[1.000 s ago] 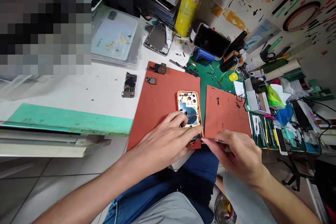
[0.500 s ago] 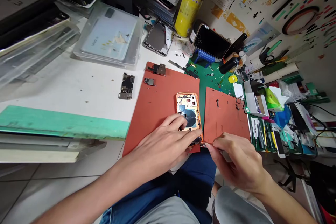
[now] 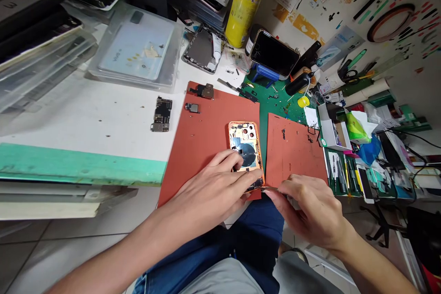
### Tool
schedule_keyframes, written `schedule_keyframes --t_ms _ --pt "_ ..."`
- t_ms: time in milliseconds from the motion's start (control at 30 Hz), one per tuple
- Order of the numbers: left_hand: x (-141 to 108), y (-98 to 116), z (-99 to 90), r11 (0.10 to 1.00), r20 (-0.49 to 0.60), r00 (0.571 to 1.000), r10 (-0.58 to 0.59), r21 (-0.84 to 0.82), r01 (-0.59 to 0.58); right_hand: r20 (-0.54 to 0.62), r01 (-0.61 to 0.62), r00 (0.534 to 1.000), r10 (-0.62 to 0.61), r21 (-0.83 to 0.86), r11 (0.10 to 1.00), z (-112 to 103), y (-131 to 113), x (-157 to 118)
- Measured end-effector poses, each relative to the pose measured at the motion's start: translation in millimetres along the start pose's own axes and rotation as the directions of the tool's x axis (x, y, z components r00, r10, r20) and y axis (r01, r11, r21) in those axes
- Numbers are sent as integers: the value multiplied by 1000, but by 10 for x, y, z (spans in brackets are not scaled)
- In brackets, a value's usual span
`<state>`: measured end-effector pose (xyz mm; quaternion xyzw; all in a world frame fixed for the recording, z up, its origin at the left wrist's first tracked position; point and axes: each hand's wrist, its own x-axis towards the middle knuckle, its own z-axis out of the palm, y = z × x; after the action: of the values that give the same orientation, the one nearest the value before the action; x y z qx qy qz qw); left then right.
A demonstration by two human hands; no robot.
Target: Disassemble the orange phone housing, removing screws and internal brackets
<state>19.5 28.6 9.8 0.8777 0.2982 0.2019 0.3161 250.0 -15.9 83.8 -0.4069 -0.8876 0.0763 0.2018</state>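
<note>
An orange-framed phone housing [image 3: 248, 151], its inside showing, lies at the front edge of the left red-brown mat [image 3: 210, 133]. A dark round patch and three camera holes show within it. My left hand [image 3: 213, 188] reaches over its near end and holds it, index finger stretched along the bottom and other fingers curled. At the near right corner, my right hand [image 3: 310, 209] pinches a thin metal tool [image 3: 270, 188] between thumb and fingers. The tool's tip is at the housing's bottom edge; its exact kind is hidden by the fingers.
Small phone parts [image 3: 206, 91] lie on the mat's far end, and a logic board [image 3: 161, 114] on the white table. A second red-brown mat [image 3: 292, 156] carries tiny pieces. Behind stand a propped phone [image 3: 274, 53] and a yellow can [image 3: 241, 14]; tools [image 3: 341, 174] lie right.
The view has shifted slightly, so the table things appear a little farther left. Both hands stay at the housing's near end, with the tool still at its bottom edge.
</note>
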Motion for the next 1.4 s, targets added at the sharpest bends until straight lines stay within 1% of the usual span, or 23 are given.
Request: schedule_keyframes --t_ms 133,467,567,667,733,767,800,833,867,900,933,967,1000,1033,1067,1100,1167,1233,1300,1400 --pt "-14 -20 41 1000 -21 999 29 1 -29 -14 6 1000 -6 -16 1000 6 1 3" --pt "-30 -14 26 1000 -30 999 18 10 -18 -41 18 999 -18 -13 1000 23 7 16" --pt "-30 -16 28 999 -39 999 32 15 -32 -29 15 999 -15 -19 1000 29 5 34" --pt "-29 -17 32 999 -37 999 38 26 -37 -8 8 1000 -8 2 1000 -20 -28 1" --pt "-34 -26 40 998 -46 998 42 40 -40 -60 -38 997 40 44 998 -96 -34 -94" --pt "-40 -34 46 998 -51 998 45 47 -42 -124 -87 988 94 61 994 -139 -20 -168" --pt "-47 -45 53 998 -60 997 48 52 -45 -209 -155 963 168 80 985 -179 11 -258" --pt "-55 -59 61 997 -74 996 51 57 -47 -326 -243 908 262 99 965 -210 60 -357" --pt "-62 -75 69 997 -92 994 53 63 -47 -436 -331 827 355 133 934 -227 125 -461" --pt "-69 -93 79 996 -117 992 57 71 -49 -532 -421 709 464 208 883 -230 205 -564" --pt "-75 -114 91 995 -142 988 64 80 -53 -583 -508 562 587 317 801 -218 296 -659" --pt "-79 -136 104 995 -168 983 70 88 -56 -596 -559 436 674 408 722 -193 392 -744" --pt "-83 -159 119 994 -178 981 73 98 -57 -595 -579 333 732 484 657 -155 487 -814" --pt "-87 -182 134 993 -182 980 79 106 -60 -598 -580 260 758 531 618 -109 578 -870" --pt "-91 -203 149 992 -189 979 81 113 -60 -596 -585 224 771 551 595 -56 658 -910" --pt "-95 -221 161 991 -191 978 84 121 -62 -596 -585 200 778 564 583 0 725 -936" --pt "-102 -248 169 989 -185 979 84 138 -59 -589 -583 176 789 583 566 112 820 -951" --pt "-108 -264 155 984 -162 982 97 161 -70 -575 -572 163 802 607 551 205 878 -933" --pt "-108 -272 126 979 -137 984 116 183 -89 -557 -559 161 815 629 541 266 918 -903" --pt "-98 -269 87 974 -110 985 132 198 -108 -535 -544 165 829 652 529 293 963 -864"
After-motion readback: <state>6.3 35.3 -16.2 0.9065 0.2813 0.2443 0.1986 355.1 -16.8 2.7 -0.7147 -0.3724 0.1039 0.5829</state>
